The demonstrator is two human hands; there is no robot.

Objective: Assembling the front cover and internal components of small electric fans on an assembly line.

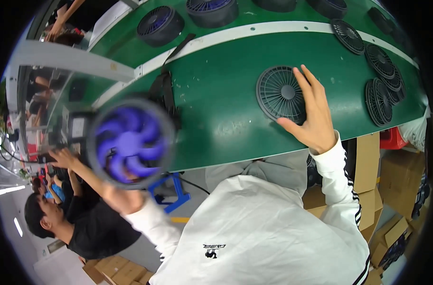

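Observation:
My left hand [125, 198] grips the lower rim of a round dark-grey fan housing [97, 156] with purple blades [129, 144]. The housing is held up at the left, its blades facing me, and is blurred; my fingers partly vanish behind it. On the green worktop, a round dark-grey fan grille [287, 91] lies flat, with radial ribs and a solid hub. Over its right side spreads my right hand [315, 111], fingers stretched and thumb apart at the near edge. Whether the fingertips touch the grille I cannot tell.
Several more grilles [379, 61] lie at the right end of the green worktop [216, 90]. Beyond a white rail [226, 33] stand several fan housings [160, 24]. A black strap [165, 90] lies at left. A co-worker [90, 223] reaches in there; cardboard boxes [400, 178] stand at right.

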